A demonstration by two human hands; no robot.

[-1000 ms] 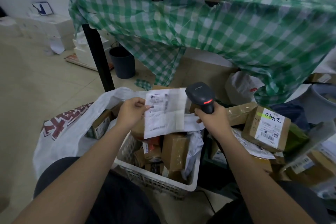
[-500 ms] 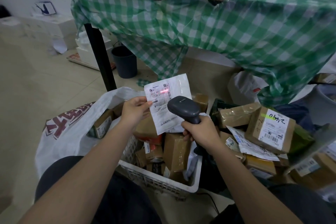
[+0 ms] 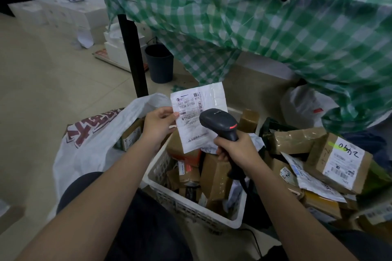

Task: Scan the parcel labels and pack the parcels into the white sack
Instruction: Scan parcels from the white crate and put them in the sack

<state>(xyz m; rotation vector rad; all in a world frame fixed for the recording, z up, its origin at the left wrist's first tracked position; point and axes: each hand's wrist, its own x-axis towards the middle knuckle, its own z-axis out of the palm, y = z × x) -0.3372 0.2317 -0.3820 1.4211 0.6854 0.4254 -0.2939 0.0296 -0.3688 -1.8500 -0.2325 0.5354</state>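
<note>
Over basket (image 3: 186,207): parcel (image 3: 196,116) between hands (image 3: 158,126).

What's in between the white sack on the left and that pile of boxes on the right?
In the head view, a white basket full of parcels sits between the sack and the pile. Both hands work above it.

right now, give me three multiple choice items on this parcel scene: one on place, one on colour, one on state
1. Where is the white mesh plastic basket?
A. on the table
B. on the floor between the arms
C. inside the sack

2. What colour is the checked tablecloth?
A. green and white
B. red and white
C. blue

3. What does the left hand hold?
A. nothing
B. a brown box
C. a flat white labelled parcel

Answers: B, it stands low between both forearms; A, green and white squares show; C, fingers pinch its left edge while the right hand grips the black handheld scanner.
</note>
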